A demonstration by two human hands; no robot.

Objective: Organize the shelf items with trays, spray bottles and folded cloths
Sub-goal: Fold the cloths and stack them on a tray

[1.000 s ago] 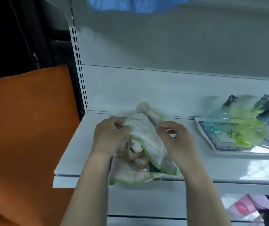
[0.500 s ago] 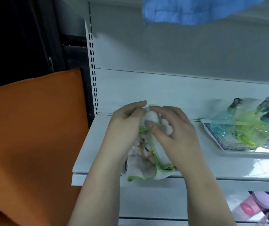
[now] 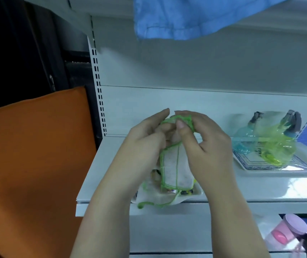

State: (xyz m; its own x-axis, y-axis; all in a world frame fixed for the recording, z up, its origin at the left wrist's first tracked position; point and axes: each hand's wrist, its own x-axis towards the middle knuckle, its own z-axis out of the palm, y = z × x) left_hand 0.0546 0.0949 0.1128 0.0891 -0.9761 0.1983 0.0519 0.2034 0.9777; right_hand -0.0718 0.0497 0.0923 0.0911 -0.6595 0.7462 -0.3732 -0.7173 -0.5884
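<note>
Green-edged cloth (image 3: pixel 171 168) is pinched at its top by left hand (image 3: pixel 145 146) and right hand (image 3: pixel 208 146) over the shelf (image 3: pixel 108 164), with bottles (image 3: pixel 277 146) on a tray (image 3: pixel 301 167) at three o'clock.

The white shelf (image 3: pixel 111 164) carries a blue-patterned tray (image 3: pixel 301 167) toward its right end; well left of that tray, a white tray (image 3: pixel 198 192) sits at the shelf's front edge.

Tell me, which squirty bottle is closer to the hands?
The blue spray bottle. It is at the left end of the tray, toward the right hand; the yellow-green spray bottle is beyond it, farther right.
</note>
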